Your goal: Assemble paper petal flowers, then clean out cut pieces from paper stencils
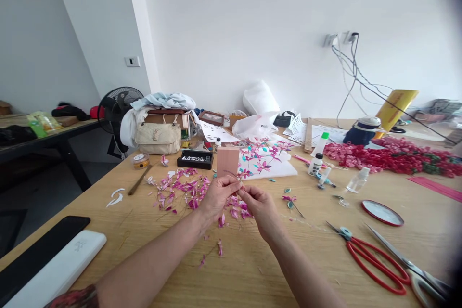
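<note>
Head view, hands [219, 198] pinching something tiny [239, 186], pointed pink petals [194, 202]

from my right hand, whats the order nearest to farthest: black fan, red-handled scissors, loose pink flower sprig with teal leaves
From your right hand:
1. loose pink flower sprig with teal leaves, on the table just to its right
2. red-handled scissors, farther right and toward you
3. black fan, far off to the left, beyond the table
</note>
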### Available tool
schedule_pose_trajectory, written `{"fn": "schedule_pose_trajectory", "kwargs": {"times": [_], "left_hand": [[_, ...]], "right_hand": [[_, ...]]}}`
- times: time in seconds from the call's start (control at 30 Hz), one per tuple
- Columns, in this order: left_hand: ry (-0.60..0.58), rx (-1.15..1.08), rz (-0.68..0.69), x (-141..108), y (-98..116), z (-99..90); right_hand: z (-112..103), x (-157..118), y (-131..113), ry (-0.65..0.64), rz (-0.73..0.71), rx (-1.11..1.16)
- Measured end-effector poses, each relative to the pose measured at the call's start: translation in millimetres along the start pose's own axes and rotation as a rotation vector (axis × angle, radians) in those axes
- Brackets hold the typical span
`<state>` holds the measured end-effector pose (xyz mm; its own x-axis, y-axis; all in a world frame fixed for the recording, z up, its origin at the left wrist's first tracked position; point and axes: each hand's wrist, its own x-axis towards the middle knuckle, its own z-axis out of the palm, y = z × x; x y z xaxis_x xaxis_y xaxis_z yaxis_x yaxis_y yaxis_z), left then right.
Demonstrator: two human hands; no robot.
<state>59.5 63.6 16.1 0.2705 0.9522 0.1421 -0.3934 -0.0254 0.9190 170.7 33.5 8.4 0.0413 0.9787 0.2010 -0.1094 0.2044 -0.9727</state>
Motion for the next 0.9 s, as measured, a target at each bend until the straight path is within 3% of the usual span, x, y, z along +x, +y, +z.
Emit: {"fn": "schedule_pose_trajectory", "kwargs": {"times": [0.33,0.53,0.9], "left_hand": [[0.064,-0.098,-0.014,-3.1,-3.3,1.2],[-0.137,-0.089,-0.075,-5.7,0.6,-1.1],[0.002,-0.123,-0.122,-2.0,-2.9,-2.1]], "right_hand": [[3.4,0.4,10.4,0.068,-0.074,-0.129],[2.1,-2.1,1.8,-0.006,-0.001,-0.013],[-0.9,1.8,16.0,0.02,-0.048,-0.136]]}}
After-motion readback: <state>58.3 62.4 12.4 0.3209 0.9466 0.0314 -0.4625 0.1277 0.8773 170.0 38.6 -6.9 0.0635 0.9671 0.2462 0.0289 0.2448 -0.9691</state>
